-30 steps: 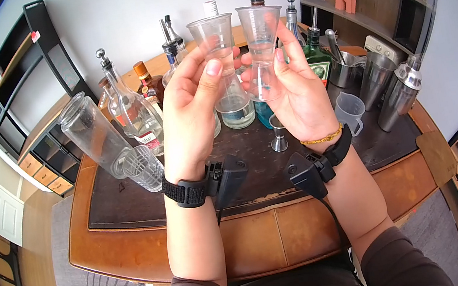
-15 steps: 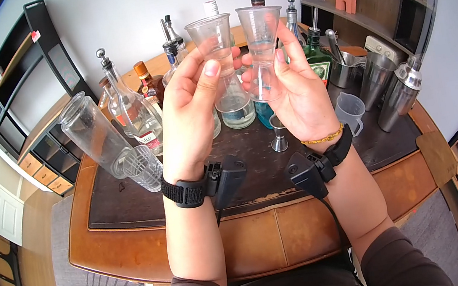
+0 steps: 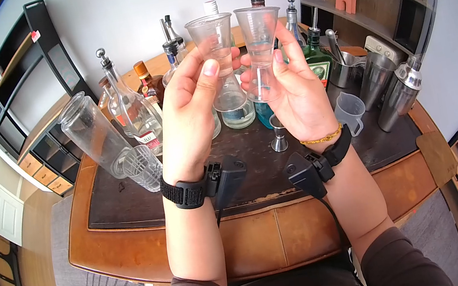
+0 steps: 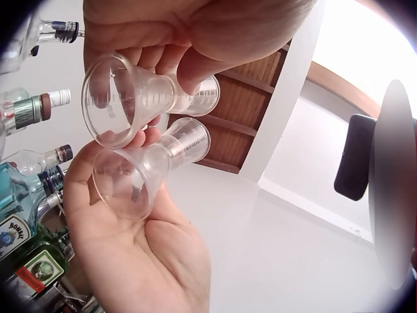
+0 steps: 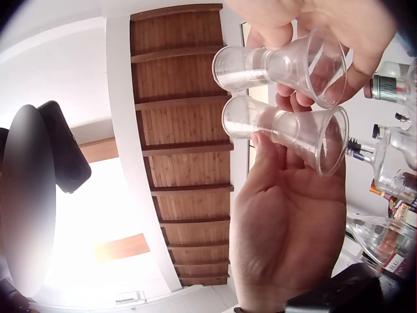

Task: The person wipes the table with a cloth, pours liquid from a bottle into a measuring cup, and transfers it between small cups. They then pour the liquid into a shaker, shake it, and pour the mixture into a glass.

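Note:
My left hand [image 3: 184,120] holds a clear plastic jigger [image 3: 221,54] upright, pinched near its waist between thumb and fingers. The matching clear jigger [image 3: 260,51] is gripped by my right hand [image 3: 306,95], side by side with the first at the same height. Both are double-ended, with the wider cup on top, raised above the table. Printed measuring marks show on the left jigger [image 4: 146,98] in the left wrist view. In the right wrist view, the rims of the left jigger [image 5: 332,140] and right jigger [image 5: 326,68] sit very close together.
Behind the hands stand several liquor bottles, including a green bottle [image 3: 319,60]. At left are a tall glass vessel [image 3: 96,137] and a cut-glass tumbler [image 3: 144,168]. A metal jigger [image 3: 278,135], a plastic measuring jug [image 3: 350,112] and a steel shaker [image 3: 400,95] stand on the table [image 3: 236,187].
The right jigger has shifted slightly left, bringing the two rims a little closer. Both hands keep their hold, and the things on the table stay put.

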The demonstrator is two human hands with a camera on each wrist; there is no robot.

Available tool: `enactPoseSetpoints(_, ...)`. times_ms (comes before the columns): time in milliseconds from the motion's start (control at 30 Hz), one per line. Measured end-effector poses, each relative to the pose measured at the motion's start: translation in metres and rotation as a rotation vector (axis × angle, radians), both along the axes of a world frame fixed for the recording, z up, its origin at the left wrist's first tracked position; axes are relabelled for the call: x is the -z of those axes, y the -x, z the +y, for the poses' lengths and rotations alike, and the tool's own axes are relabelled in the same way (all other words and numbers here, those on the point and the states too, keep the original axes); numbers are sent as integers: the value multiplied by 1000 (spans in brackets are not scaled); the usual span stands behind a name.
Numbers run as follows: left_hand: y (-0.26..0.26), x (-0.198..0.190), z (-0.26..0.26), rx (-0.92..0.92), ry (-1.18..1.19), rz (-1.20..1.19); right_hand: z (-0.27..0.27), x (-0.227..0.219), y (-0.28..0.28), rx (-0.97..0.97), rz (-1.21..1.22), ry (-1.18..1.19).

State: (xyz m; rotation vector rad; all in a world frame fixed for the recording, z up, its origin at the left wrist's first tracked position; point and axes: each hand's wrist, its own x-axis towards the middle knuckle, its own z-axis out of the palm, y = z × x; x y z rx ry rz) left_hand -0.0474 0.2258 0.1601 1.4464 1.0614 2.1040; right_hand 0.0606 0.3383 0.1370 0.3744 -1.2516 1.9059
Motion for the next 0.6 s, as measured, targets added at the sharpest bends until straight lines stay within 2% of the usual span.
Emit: enactPoseSetpoints(600,1,0,-1,12,18,7,1,1,1,16,-18,-22)
